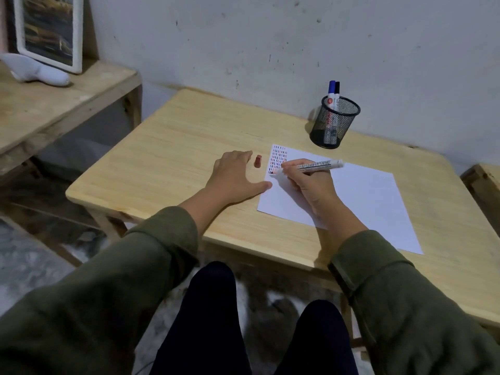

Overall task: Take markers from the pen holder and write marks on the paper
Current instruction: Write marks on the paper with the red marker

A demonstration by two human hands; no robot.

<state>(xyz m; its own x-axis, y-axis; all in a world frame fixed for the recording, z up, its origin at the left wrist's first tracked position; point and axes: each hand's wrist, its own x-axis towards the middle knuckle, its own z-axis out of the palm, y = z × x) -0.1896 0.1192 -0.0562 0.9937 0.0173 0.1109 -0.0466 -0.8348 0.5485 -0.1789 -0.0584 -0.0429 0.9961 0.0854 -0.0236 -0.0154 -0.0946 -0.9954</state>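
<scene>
A white sheet of paper [362, 201] lies on the wooden table [167, 163], with rows of short red, blue and black marks in its far left corner. My right hand [311, 185] grips a white marker [313, 166], its tip touching the paper just below the marks. My left hand [235, 174] rests flat on the table, fingers spread, thumb at the paper's left edge. The marker's red cap [257, 161] lies on the table between my left fingers and the paper. A black mesh pen holder [334, 123] at the back holds a blue-capped and a black-capped marker [333, 94].
A wall stands right behind the table. To the left is a second wooden table [54, 109] with a framed picture [51, 31] and a white figure [35, 71]. Another wooden piece [484, 182] shows at the right edge. My knees are below the table's front edge.
</scene>
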